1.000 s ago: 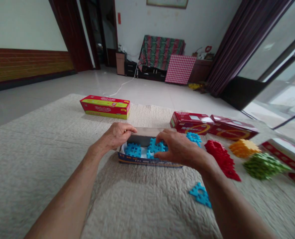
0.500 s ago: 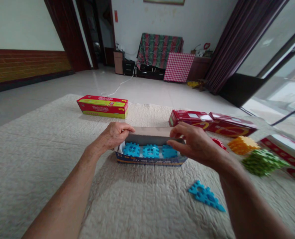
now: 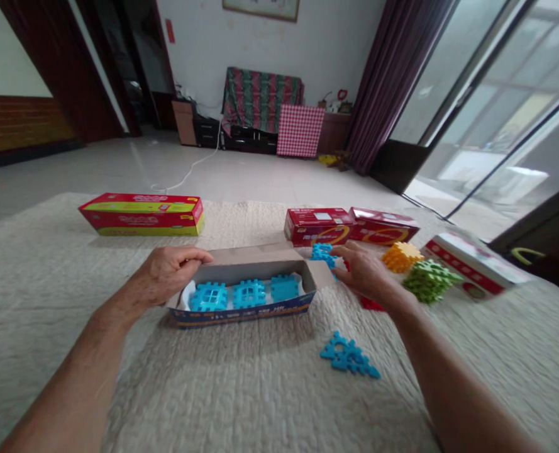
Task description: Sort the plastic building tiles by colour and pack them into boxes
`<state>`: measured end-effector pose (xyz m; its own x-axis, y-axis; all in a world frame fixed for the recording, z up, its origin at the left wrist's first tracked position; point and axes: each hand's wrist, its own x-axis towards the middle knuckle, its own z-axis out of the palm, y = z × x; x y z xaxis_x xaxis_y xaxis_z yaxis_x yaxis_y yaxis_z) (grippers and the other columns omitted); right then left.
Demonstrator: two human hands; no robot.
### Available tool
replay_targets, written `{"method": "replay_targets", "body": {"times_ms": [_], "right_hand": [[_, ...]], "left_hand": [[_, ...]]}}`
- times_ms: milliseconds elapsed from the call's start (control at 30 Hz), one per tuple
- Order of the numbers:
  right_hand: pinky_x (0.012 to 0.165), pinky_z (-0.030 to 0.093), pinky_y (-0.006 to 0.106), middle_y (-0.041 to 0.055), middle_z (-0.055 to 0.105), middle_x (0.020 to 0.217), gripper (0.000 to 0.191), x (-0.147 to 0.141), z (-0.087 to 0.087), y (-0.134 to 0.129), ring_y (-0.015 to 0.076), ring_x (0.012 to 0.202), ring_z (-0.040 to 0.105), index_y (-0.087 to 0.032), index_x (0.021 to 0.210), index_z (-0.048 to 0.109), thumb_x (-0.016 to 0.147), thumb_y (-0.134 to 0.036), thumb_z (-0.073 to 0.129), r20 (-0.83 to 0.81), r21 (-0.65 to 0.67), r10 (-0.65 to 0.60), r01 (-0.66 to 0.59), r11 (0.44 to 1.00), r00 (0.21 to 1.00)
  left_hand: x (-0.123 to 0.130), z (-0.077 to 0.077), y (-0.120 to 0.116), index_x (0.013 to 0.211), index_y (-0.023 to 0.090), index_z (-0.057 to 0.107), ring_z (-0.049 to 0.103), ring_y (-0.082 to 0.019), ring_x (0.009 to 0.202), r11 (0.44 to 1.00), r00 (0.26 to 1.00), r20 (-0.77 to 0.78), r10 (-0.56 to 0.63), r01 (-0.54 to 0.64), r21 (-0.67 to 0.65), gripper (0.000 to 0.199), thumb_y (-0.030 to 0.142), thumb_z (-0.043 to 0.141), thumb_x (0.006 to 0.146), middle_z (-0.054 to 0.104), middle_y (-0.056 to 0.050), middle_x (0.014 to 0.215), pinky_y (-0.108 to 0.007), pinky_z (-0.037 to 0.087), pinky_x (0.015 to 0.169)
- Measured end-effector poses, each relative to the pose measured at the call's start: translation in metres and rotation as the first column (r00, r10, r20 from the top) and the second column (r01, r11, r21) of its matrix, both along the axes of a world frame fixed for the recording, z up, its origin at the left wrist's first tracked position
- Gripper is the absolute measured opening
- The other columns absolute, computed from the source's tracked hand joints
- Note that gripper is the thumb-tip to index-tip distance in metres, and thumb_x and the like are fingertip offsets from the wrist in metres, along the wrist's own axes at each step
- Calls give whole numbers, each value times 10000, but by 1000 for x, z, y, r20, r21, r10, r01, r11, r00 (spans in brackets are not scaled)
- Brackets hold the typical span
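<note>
A long dark blue box (image 3: 246, 314) stands open on the quilted mat, its back flap raised. Inside lie blue window-like toy pieces (image 3: 208, 296) on white lining. My left hand (image 3: 168, 270) is closed on the box's back left corner, fingers on the flap. My right hand (image 3: 361, 267) is right of the box, beside a blue toothed piece (image 3: 323, 253) and red pieces (image 3: 372, 304); its fingertips are partly hidden, so its hold is unclear. Nearer me lies a blue triangular piece (image 3: 349, 356).
A red and yellow box (image 3: 142, 215) stands at the back left. Two dark red boxes (image 3: 319, 226) are behind my right hand. Yellow pieces (image 3: 402, 257), green pieces (image 3: 431, 281) and a white and red box (image 3: 472, 264) lie to the right.
The view has turned right. My right hand has left the box's flap and moved right; the right end flap now stands out, and the blue toothed piece beside it shows.
</note>
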<state>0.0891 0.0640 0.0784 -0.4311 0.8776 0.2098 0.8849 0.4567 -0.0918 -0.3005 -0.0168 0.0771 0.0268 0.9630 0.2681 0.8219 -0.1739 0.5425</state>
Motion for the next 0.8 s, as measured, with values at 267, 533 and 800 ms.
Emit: {"method": "replay_targets", "body": {"times_ms": [267, 533, 800], "right_hand": [[755, 421, 288, 117, 642, 1016, 229, -7, -5, -3, 206, 880, 607, -142, 1029, 641, 850, -255, 555, 34, -11, -122, 122, 992, 992], [720, 404, 279, 107, 676, 1004, 221, -11, -7, -5, 202, 865, 623, -163, 1035, 619, 859, -268, 535, 7, -30, -178, 178, 983, 984], [675, 393, 276, 102, 696, 952, 161, -15, -11, -5, 206, 828, 639, -175, 954, 619, 838, -253, 539, 32, -47, -219, 220, 974, 975]], "left_hand": [[5, 5, -1, 843, 249, 761, 702, -225, 896, 1000, 999, -17, 27, -27, -9, 301, 323, 489, 736, 767, -24, 927, -306, 521, 873], [4, 6, -3, 877, 238, 752, 686, -214, 959, 999, 999, -31, 34, -35, -31, 295, 316, 495, 755, 766, 8, 976, -286, 506, 896], [4, 6, -3, 888, 221, 757, 685, -213, 976, 999, 999, -36, 34, -36, -37, 310, 317, 493, 756, 763, -1, 993, -278, 499, 905]]}}
